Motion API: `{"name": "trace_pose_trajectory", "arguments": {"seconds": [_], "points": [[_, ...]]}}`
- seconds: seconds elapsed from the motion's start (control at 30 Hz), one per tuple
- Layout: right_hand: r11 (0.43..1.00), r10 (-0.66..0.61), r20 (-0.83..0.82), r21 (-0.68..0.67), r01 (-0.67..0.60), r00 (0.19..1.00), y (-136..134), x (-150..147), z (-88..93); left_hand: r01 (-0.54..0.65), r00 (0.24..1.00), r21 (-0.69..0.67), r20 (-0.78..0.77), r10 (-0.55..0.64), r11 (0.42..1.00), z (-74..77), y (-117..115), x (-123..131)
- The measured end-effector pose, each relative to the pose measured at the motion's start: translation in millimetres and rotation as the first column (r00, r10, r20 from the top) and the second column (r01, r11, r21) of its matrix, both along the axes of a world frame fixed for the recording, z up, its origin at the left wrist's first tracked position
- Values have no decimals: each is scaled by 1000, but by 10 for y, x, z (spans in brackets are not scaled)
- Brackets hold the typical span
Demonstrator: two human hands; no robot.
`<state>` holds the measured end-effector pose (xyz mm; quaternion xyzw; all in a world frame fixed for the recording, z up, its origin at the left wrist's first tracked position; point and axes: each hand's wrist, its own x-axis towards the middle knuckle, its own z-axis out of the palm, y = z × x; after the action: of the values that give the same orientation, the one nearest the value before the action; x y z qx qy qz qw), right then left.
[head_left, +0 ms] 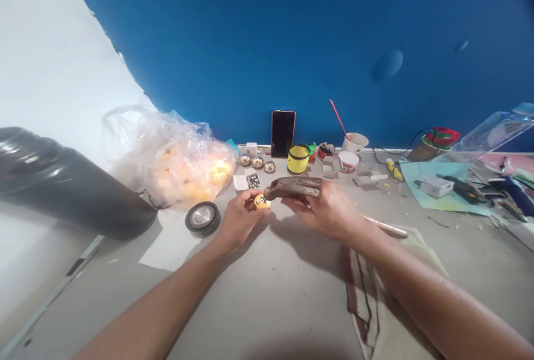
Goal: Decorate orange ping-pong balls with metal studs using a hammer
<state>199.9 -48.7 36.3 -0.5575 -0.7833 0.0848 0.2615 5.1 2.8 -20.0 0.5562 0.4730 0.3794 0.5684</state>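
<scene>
left hand (238,220) is pinching a yellow ball (262,202) with shiny bits on it, right hand (336,211) is gripping a hammer (292,186) near its head. the head's end is sitting right by the ball, can't tell if touching. silver studs (253,181) are lying just behind, three shiny balls (257,163) further back.

- Your single view comes from the camera on your head, looking forward and down across the grey tabletop (250,299).
- It looks from near, above your forearms (167,301), with your left hand (242,218) and right hand (334,212) close to mid-frame.
- Ahead, the blue wall (250,31) fills most of the top.
</scene>
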Motion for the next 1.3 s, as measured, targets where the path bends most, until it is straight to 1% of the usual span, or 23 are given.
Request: {"name": "trace_pose_trajectory", "arguments": {"seconds": [0.13,0.27,0.3,0.4,0.43,0.57,0.6,0.73,0.83,0.9,1.03,1.1,1.17,1.23,1.3], "points": [[999,13,38,-47,-11,999,-21,-15,2,42,998,-3,44,-41,999,17,-11,12],[1000,-14,30,7,14,999,-35,-28,13,23,1000,6,-2,-23,1000,33,-21,17],[1000,-16,40,-1,17,999,-34,-31,18,29,1000,2,5,-29,1000,28,-21,16],[994,-30,95,-103,40,995,-28,-33,31,63,997,0,44,-63,998,10,-20,10],[992,-35,101,-117,47,994,-27,-32,36,63,997,2,43,-63,998,6,-20,9],[998,-60,61,-23,61,996,-36,-28,49,34,999,-16,-1,-34,999,12,-25,10],[998,-57,61,-20,58,997,-37,-29,48,38,999,-23,7,-38,999,12,-26,13],[993,-44,108,-106,55,993,-33,-33,36,67,995,-32,73,-64,997,-7,-23,19],[994,-75,108,-65,83,991,-34,-34,31,63,996,-37,61,-61,997,-22,-14,12],[996,-67,95,-44,72,993,-32,-36,23,75,995,-44,70,-72,996,-31,-8,7],[992,-62,103,-100,73,993,-7,-17,8,89,992,-49,92,-84,995,-53,-3,3],[991,-107,98,-65,114,989,13,15,13,84,993,-61,91,-78,995,-66,-4,0],[981,-188,103,-32,192,977,42,59,9,83,991,-82,112,-73,993,-80,-3,-5],[958,-272,130,-55,281,953,89,104,-22,93,984,-99,159,-77,991,-94,1,-12],[939,-308,190,-94,329,932,153,146,-84,103,974,-109,214,-78,989,-106,13,-20]]}}
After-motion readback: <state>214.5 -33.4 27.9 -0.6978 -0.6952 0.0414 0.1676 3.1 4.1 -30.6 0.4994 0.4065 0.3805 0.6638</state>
